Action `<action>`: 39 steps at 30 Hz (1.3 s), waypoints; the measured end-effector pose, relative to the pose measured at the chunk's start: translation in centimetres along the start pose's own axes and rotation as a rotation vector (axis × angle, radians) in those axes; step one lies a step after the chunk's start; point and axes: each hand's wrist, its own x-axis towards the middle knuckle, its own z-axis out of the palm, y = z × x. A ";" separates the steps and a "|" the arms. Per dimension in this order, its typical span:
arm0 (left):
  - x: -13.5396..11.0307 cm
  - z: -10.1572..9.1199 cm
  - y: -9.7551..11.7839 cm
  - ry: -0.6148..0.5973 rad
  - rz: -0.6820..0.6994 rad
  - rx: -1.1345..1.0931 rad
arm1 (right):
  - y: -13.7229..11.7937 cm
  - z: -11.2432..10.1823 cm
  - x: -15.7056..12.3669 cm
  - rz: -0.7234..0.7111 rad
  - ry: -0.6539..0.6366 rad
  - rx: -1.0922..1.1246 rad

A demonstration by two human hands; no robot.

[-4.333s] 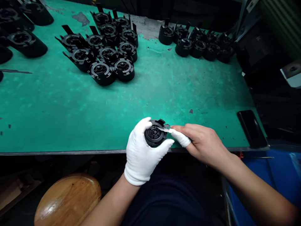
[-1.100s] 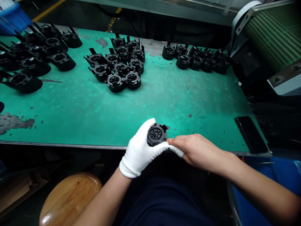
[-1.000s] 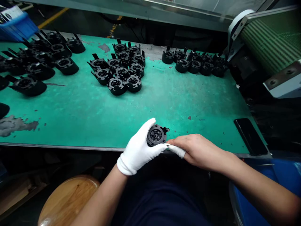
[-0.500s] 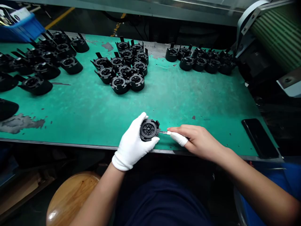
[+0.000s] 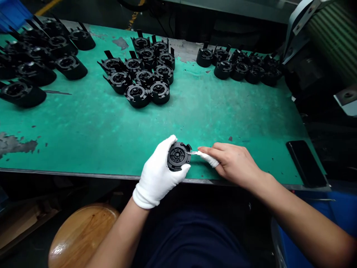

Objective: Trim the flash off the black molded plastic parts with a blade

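My left hand (image 5: 160, 173), in a white glove, grips a round black plastic part (image 5: 177, 155) above the table's front edge, its face with rings and small holes turned up. My right hand (image 5: 231, 160) is bare but for a white cover on the thumb. Between thumb and forefinger it pinches a small knife with a thin metal blade (image 5: 194, 153). The blade's tip meets the right rim of the part; whether it cuts in cannot be made out. The knife's handle is hidden in my palm.
Black cylindrical housings stand in groups on the green table (image 5: 195, 111): left (image 5: 71, 67), middle (image 5: 136, 95) and back right (image 5: 223, 69). A black phone (image 5: 306, 163) lies at the right edge. A ribbed green roller (image 5: 331, 44) rises back right. A wooden stool (image 5: 83, 234) stands below.
The view has shifted a little, so the housings on the left sit farther left and higher. The blade has moved slightly up along the part's rim. Both hands keep their hold.
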 end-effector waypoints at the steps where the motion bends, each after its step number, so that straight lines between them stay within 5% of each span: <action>1: 0.0 0.1 0.0 0.007 -0.001 0.005 | 0.0 0.1 -0.1 0.012 0.007 0.004; 18: -0.7 2.3 1.1 0.215 -0.016 0.050 | -1.9 0.9 -0.5 0.077 0.081 0.133; 32: -1.7 4.6 2.3 0.390 -0.039 0.110 | -3.3 1.4 0.3 0.185 0.121 -0.023; 35: -1.7 4.0 1.9 0.330 -0.023 0.050 | -2.8 1.5 -0.3 0.148 0.141 0.107; 39: -1.4 1.9 1.0 0.107 0.063 -0.047 | -1.7 0.9 -1.8 0.081 0.056 0.275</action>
